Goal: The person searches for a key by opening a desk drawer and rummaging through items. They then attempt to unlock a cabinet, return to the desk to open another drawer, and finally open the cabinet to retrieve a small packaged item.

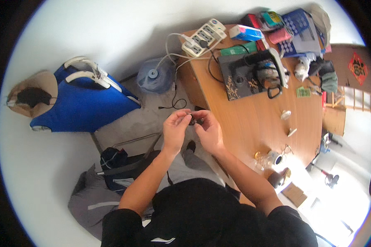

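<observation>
Near the middle of the view, my left hand (175,131) and my right hand (209,131) come close together in front of me, beside the left edge of the wooden table (235,117). Between their fingertips they pinch a small dark object (193,119); its kind is too small and blurred to tell. The fingers of both hands are bent around it and hide part of it. Below and beyond the hands lies the grey floor, with a black cable (176,106) on it.
On the table stand a power strip (204,37) with plugged cables, a dark patterned board (232,77), a blue-and-white box (245,33), a glass jar (263,160) and a mug (275,158). A water-cooler bottle (154,77) and a blue folding chair (89,105) are at the left.
</observation>
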`<state>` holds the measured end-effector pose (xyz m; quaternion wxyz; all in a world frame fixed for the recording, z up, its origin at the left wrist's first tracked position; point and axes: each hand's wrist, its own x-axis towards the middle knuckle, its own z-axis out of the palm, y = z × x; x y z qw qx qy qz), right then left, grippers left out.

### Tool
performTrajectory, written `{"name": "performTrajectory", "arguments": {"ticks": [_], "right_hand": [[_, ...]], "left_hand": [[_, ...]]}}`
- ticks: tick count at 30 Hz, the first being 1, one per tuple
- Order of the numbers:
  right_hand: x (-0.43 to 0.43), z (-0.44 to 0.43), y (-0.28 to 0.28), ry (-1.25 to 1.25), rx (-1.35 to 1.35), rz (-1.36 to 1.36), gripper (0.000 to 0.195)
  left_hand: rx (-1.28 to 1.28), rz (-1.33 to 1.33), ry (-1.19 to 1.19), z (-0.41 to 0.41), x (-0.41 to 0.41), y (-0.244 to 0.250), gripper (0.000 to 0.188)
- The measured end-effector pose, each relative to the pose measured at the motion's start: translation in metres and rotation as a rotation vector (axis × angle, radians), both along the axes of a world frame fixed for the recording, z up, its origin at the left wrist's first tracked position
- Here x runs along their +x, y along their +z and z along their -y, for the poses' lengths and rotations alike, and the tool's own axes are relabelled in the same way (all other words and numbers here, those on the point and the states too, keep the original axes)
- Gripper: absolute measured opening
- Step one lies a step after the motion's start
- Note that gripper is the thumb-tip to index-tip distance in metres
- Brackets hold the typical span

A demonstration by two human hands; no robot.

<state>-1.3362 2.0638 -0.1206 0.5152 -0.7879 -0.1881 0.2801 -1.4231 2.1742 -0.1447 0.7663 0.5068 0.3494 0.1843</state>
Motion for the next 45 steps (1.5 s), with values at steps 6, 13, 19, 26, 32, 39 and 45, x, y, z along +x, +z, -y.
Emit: {"name": "performTrajectory", "arguments": {"ticks": [6, 13, 19, 26, 32, 39, 45], "right_hand": [[0.038, -0.011, -0.032, 0.309, -0.037, 0.113, 0.013], [0.068, -0.013, -0.088, 0.293, -0.087, -0.344, 0.010], [0.075, -0.003, -0.132, 0.293, -0.203, 0.204, 0.009], [0.110, 0.027, -0.150, 1.125, -0.304, 0.913, 0.023], [0.112, 0.024, -0.156, 1.067, -0.227, 0.912, 0.020], [0.109, 0.021, -0.153, 1.097, -0.286, 0.927, 0.022], [0.109, 0.019, -0.152, 1.091, -0.282, 0.931, 0.023]], "left_hand": [[0.729, -0.122, -0.178, -0.016, 0.004, -0.033, 0.010], [0.364, 0.023, -0.077, -0.002, 0.013, -0.086, 0.009], [-0.335, 0.089, 0.117, 0.007, 0.052, -0.162, 0.011], [-0.084, -0.127, 0.253, -0.015, 0.110, -0.213, 0.013], [-0.107, -0.100, 0.250, -0.013, 0.141, -0.232, 0.016], [-0.109, 0.003, 0.257, -0.012, 0.148, -0.238, 0.015], [0.378, 0.000, 0.307, -0.017, 0.146, -0.238, 0.011]]}}
